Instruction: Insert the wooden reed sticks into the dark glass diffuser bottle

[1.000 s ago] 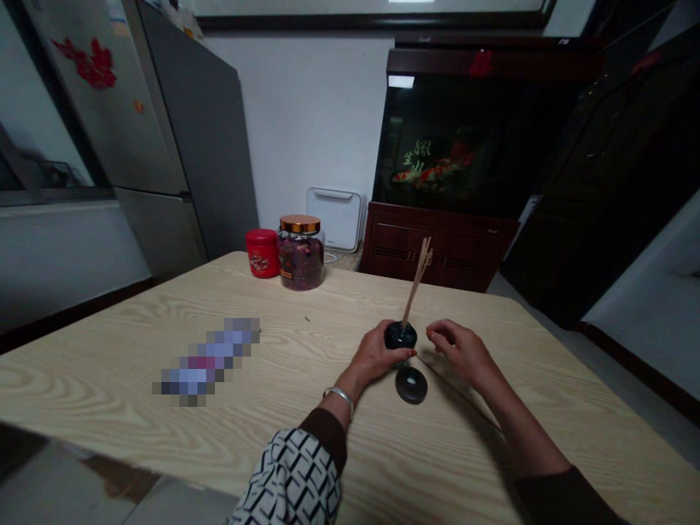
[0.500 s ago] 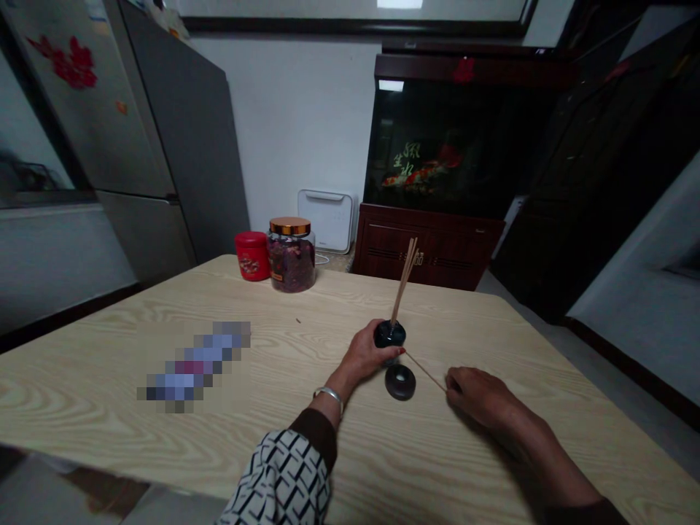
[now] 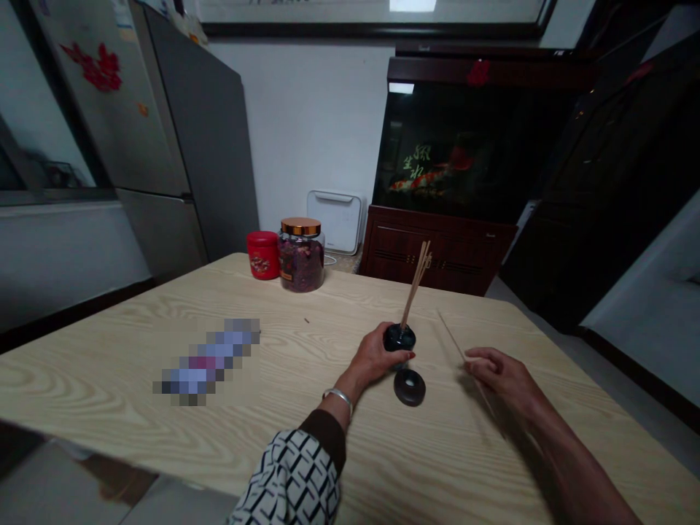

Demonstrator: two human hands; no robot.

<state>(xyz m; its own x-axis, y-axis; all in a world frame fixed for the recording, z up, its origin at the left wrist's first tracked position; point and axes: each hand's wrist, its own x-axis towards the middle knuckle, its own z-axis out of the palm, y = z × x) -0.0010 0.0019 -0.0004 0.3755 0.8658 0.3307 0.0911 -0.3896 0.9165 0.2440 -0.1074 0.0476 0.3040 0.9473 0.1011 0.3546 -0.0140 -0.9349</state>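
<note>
My left hand [image 3: 377, 354] is wrapped round a small dark glass diffuser bottle [image 3: 399, 338] standing on the table. Several thin reed sticks [image 3: 415, 288] rise from its mouth, leaning slightly right. Just in front of the bottle lies a dark ring-shaped cap [image 3: 410, 388] with a hole in its middle. Off to the right, my right hand [image 3: 495, 375] pinches a single thin reed stick [image 3: 451, 337] above the tabletop. One end of that stick points up and left toward the bottle, apart from it; the other runs down past the fingers and is blurred.
A red canister [image 3: 263, 257] and a jar of dried purplish petals [image 3: 302, 259] stand at the table's back left. A pixelated flat object [image 3: 211, 362] lies on the left of the wooden table [image 3: 109, 350]. Beyond are a fridge [image 3: 208, 138] and a fish tank [image 3: 464, 138].
My right hand has lifted and its stick has swung upright-ward, its tip now away from my left thumb. My left hand still holds the bottle. The view has shifted slightly left.
</note>
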